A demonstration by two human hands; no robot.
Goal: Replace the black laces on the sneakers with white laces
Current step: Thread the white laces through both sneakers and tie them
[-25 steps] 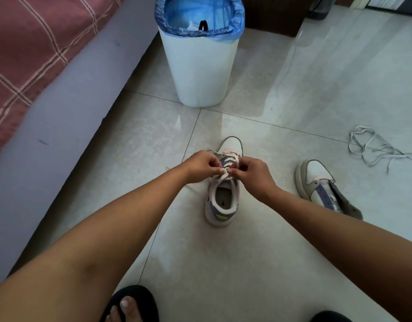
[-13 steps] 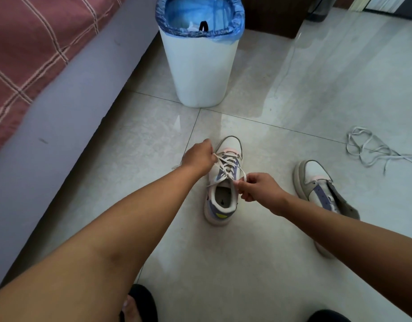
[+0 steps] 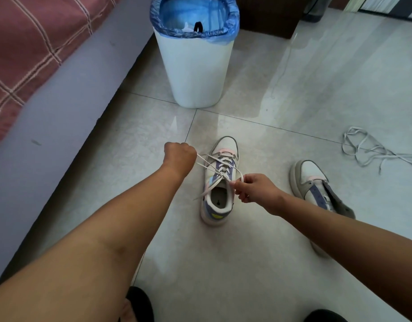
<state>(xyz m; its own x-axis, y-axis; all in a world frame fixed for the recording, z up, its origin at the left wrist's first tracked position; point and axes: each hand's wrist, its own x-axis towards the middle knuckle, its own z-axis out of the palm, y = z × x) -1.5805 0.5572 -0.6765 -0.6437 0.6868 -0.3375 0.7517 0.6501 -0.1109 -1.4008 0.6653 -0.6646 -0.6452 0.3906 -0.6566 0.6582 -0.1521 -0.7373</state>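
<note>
The left hand [image 3: 179,156] is closed into a fist round one strand of the flat white woven lace [image 3: 221,169], which is drawn out taut to the left of the shoe; the right hand [image 3: 255,189] is pinched on a loop of the same lace just beside the collar. The lace is threaded through the eyelets of the white, lilac and pink low-top sneaker [image 3: 220,182], which is set upright on the pale glossy tiled floor [image 3: 246,263] between the two arms.

The lace is judged light, limp and slightly slippery, so it is best taken close to the knot, where tension can be kept. The sneaker is judged light enough to be dragged or tipped by an uneven pull, so both strands should be drawn evenly.

A second, unlaced sneaker [image 3: 316,189] is lying to the right, and a loose tangle of grey-white lace [image 3: 367,149] is spread beyond it. A white plastic bin with a blue liner [image 3: 195,66] is standing ahead.
</note>
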